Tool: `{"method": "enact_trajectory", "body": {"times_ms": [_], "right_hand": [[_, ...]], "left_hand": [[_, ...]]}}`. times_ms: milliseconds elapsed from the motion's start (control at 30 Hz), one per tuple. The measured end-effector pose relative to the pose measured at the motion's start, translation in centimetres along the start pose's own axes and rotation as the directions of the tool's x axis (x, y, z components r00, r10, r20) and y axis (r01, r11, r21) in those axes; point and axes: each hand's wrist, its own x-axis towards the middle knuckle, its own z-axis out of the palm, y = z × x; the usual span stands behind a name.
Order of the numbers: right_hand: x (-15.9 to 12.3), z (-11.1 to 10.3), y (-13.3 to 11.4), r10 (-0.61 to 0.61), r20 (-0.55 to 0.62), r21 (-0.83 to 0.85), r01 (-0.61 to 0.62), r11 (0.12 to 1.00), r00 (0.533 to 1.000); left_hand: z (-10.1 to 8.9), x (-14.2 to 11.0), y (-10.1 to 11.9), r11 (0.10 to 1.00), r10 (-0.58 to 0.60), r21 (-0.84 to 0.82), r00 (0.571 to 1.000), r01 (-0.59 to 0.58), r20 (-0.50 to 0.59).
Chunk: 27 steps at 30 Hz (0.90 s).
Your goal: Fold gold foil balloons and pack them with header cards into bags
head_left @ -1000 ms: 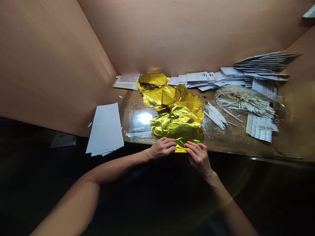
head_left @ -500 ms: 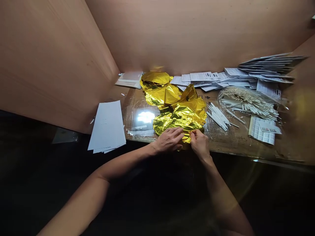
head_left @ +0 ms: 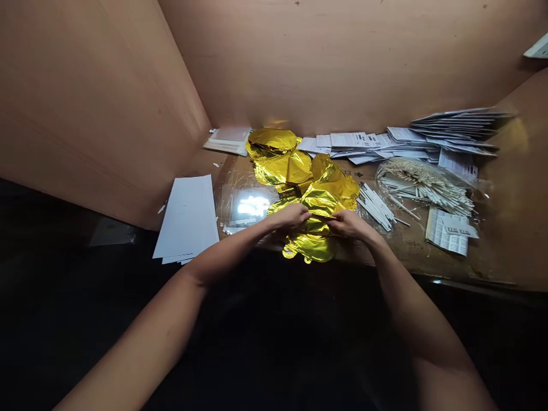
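Observation:
A flat, shiny gold foil balloon (head_left: pixel 314 246) lies partly folded at the front edge of the table, its small rounded tabs hanging toward me. My left hand (head_left: pixel 295 215) pinches the folded foil from the left, fingers closed on it. From the right, my right hand (head_left: pixel 345 222) grips the same fold between thumb and fingers. A raised crease of foil runs between both hands. Behind them, more gold foil balloons (head_left: pixel 282 166) lie flat in an overlapping pile. The fingertips of both hands are partly hidden.
White paper sheets (head_left: pixel 187 217) and a clear plastic sheet (head_left: pixel 242 205) lie left. White straws (head_left: pixel 377 205), a bag of straws (head_left: pixel 428 185) and a printed leaflet (head_left: pixel 447 231) lie right. Flat packets (head_left: pixel 355 140) line the back wall. Wooden panels (head_left: pixel 342 63) enclose the table.
Both hands have moved away from the table's front edge, taking up the foil's near part and folding it. The tabbed end now shows in front of the hands.

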Motion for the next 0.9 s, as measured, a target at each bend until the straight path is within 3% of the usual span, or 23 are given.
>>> {"method": "enact_trajectory", "body": {"times_ms": [33,100,167,200,233,267,333,367,400,433,533,633,767,900], "right_hand": [[1.3,-0.5,0.1,0.03,0.015,0.017,-0.031,0.999,0.999],[3.1,-1.1,0.2,0.055,0.015,0.028,-0.056,0.998,0.998],[3.5,-1.3,0.3,0.065,0.003,0.064,-0.066,0.996,0.998],[3.3,-1.3,0.3,0.066,-0.007,0.092,-0.065,0.994,0.998],[2.8,-1.1,0.3,0.062,-0.018,0.121,-0.06,0.991,0.998],[2.0,-0.8,0.3,0.056,-0.029,0.145,-0.051,0.988,0.998],[-0.1,0.3,0.0,0.044,-0.063,0.237,-0.028,0.971,0.997],[-1.3,1.0,-0.2,0.04,-0.079,0.316,-0.013,0.949,0.996],[-2.6,1.9,-0.5,0.041,-0.087,0.409,-0.002,0.913,0.995],[-3.9,2.8,-0.9,0.046,-0.092,0.502,0.006,0.865,0.995],[-6.9,5.1,-1.9,0.124,-0.191,0.637,0.026,0.77,0.974],[-8.0,5.8,-2.7,0.191,-0.336,0.682,0.098,0.724,0.922],[-8.0,5.5,-3.7,0.044,-0.136,0.881,0.101,0.463,0.99],[-7.7,5.7,-4.9,0.122,-0.205,0.944,0.163,0.286,0.971]], "left_hand": [[-0.7,0.5,0.1,0.999,-0.05,0.0,0.999,0.05,-0.022],[-1.1,0.3,0.5,0.995,-0.103,-0.033,0.979,0.099,-0.174],[0.2,-1.3,1.3,0.974,-0.141,-0.213,0.936,0.073,-0.324],[1.3,-2.3,1.9,0.928,-0.182,-0.37,0.925,0.049,-0.333],[2.7,-3.3,2.5,0.83,-0.223,-0.555,0.942,0.048,-0.252],[4.1,-4.2,3.0,0.672,-0.247,-0.736,0.963,0.087,-0.111],[6.5,-5.3,3.9,0.282,-0.269,-0.949,0.961,0.139,0.06],[7.4,-5.5,4.2,0.12,-0.283,-0.987,0.956,0.109,0.071],[7.9,-5.5,4.3,0.016,-0.319,-0.999,0.947,0.043,0.036],[8.1,-5.5,4.4,-0.028,-0.363,-0.999,0.931,-0.031,-0.019],[7.2,-5.3,4.0,0.037,-0.404,-0.994,0.908,-0.103,-0.109],[5.1,-6.0,4.1,0.154,-0.241,-0.988,0.969,-0.011,-0.048],[2.6,-7.1,4.7,0.241,0.0,-0.97,1.0,-0.014,-0.014],[1.0,-7.6,4.4,0.447,0.072,-0.88,0.987,-0.162,-0.145]]}}
